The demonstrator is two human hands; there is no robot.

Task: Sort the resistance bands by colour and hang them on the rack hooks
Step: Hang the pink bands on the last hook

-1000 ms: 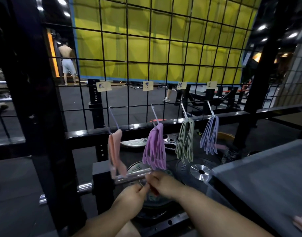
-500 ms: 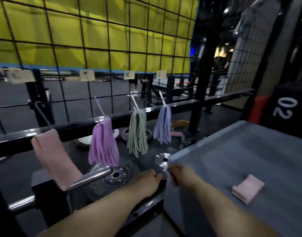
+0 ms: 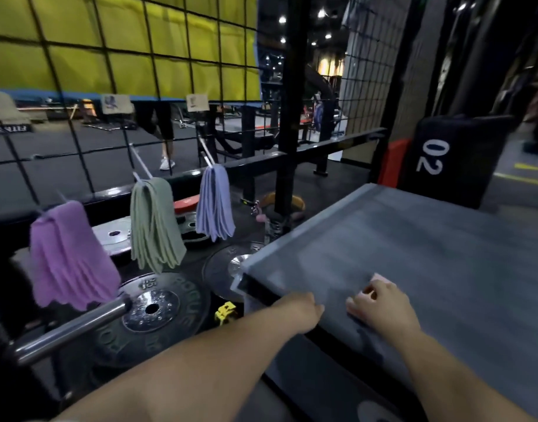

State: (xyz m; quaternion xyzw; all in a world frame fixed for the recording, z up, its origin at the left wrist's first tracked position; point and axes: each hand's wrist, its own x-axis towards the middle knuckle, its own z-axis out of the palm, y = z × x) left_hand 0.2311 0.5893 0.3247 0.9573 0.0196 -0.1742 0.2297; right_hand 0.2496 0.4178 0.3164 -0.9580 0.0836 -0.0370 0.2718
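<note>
Pale pink band (image 3: 379, 278) in right hand (image 3: 381, 306)

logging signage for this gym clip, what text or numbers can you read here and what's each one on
"02": white, on the black pad at right.
"ROGUE" and "25": on the black weight plate below the purple bands.
"FITNES": upside down and cut off by the frame edge, on a dark strip at far left.
Paper tags: handwriting too blurred to read.

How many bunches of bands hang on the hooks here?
3: purple bunch at the left, green bunch in the middle, pale blue bunch at the right. More may hang beyond the left edge.
</note>
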